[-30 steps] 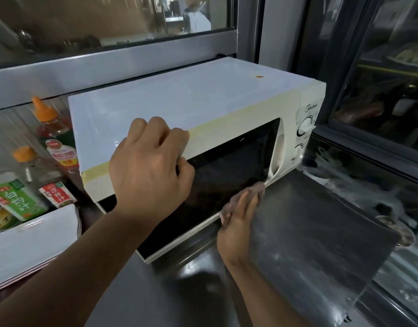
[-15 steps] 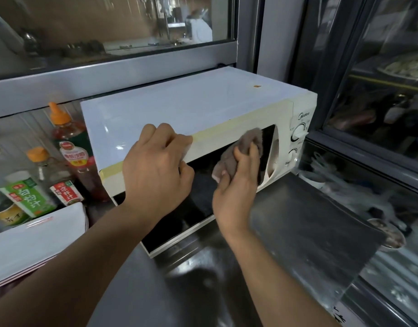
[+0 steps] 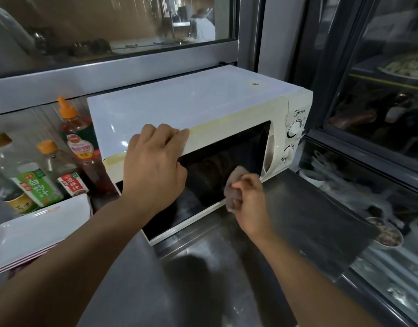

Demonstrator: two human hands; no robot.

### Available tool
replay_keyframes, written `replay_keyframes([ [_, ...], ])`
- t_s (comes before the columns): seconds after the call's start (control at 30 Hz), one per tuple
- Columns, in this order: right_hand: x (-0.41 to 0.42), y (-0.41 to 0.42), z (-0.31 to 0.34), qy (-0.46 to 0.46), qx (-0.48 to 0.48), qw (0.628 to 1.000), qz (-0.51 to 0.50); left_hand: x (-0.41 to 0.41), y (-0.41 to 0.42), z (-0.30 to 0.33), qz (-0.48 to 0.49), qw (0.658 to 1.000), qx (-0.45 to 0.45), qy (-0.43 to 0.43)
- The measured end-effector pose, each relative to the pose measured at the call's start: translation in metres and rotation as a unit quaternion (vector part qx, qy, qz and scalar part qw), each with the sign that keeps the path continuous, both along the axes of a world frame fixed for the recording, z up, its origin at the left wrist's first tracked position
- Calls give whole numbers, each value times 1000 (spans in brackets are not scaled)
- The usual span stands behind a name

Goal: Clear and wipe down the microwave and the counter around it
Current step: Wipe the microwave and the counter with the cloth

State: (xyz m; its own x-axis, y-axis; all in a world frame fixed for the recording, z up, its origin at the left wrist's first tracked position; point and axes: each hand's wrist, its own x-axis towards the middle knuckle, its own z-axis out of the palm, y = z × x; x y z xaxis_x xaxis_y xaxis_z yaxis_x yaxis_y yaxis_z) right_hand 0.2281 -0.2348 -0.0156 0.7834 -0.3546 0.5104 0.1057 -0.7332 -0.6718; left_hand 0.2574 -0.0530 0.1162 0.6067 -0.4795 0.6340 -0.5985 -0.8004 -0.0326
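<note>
Right hand (image 3: pixel 247 197) had dropped from the microwave's (image 3: pixel 198 109) top door edge to its lower corner, rag (image 3: pixel 234 185) bunched in its fingers. Left hand (image 3: pixel 153 166) stayed curled over the top front edge.

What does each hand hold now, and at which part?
The right hand grips a bunched cloth, which sticks out above its fingers. The left hand holds the microwave at its top front edge.
</note>
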Motion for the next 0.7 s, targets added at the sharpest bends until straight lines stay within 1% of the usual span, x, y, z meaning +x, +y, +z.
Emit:
replay_keyframes([
  [0.03,-4,2,10,-20,23,1000,-4,0,2,0,-2,1000,3,4],
  [0.1,-1,0,31,-103,95,987,-76,0,9,0,-13,1000,5,13],
  [0.17,11,-10,59,-134,157,970,-130,-1,16,-1,-27,999,10,18],
  [0.23,26,-17,80,-133,240,955,-114,-4,21,-5,-24,999,31,8],
  [0.3,36,-7,88,-145,284,942,-104,-6,25,-9,-4,999,45,-1],
  [0.37,38,19,84,-186,288,934,-100,-6,26,-12,9,999,47,-11],
  [0.4,37,33,76,-194,275,937,-95,-6,26,-13,11,999,45,-16],
  [0.5,37,56,44,-177,196,960,-90,-5,25,-13,11,999,21,-28],
  [0.57,35,54,17,-143,185,969,-82,-4,24,-14,12,999,12,-33],
  [0.67,27,45,-31,-33,197,974,-108,-3,24,-17,19,999,6,-45],
  [0.7,25,42,-42,-9,197,974,-108,-2,24,-18,21,999,5,-50],
])
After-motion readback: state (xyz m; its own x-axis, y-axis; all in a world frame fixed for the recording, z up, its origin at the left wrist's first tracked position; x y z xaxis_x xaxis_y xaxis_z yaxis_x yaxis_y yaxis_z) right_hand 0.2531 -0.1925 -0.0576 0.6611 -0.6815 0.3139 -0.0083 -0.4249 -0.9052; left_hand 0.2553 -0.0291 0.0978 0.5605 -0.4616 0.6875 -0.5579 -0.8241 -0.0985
